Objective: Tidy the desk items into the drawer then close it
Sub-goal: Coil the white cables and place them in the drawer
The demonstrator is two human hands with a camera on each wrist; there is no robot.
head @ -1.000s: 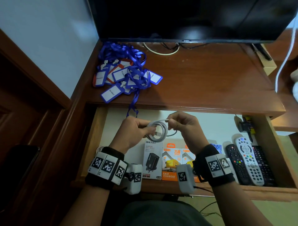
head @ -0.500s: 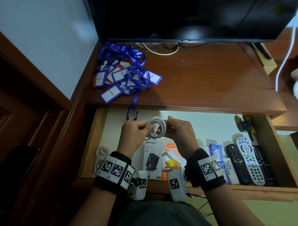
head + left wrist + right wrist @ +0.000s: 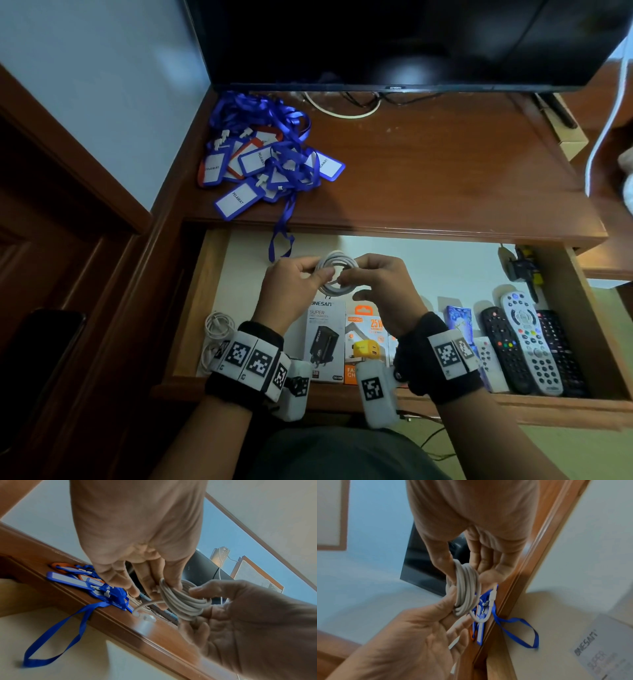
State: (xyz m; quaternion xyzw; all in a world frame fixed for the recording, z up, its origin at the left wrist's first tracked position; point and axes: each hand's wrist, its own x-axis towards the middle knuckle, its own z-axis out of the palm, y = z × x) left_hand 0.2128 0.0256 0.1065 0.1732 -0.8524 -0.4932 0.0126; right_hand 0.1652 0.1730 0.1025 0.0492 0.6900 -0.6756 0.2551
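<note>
Above the open drawer, the left hand and right hand both pinch the coiled white cable, holding it in the air over the charger boxes; a loose plug end hangs free below the loops. The risk, as I judge it, is the coil springing apart if either grip slackens before the tail is tucked; the dangling end could also snag the blue lanyard drooping off the desk edge and drag the badges into the drawer

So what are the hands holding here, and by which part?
A coiled white cable: left hand pinches the coil's left side, right hand its right side.
</note>
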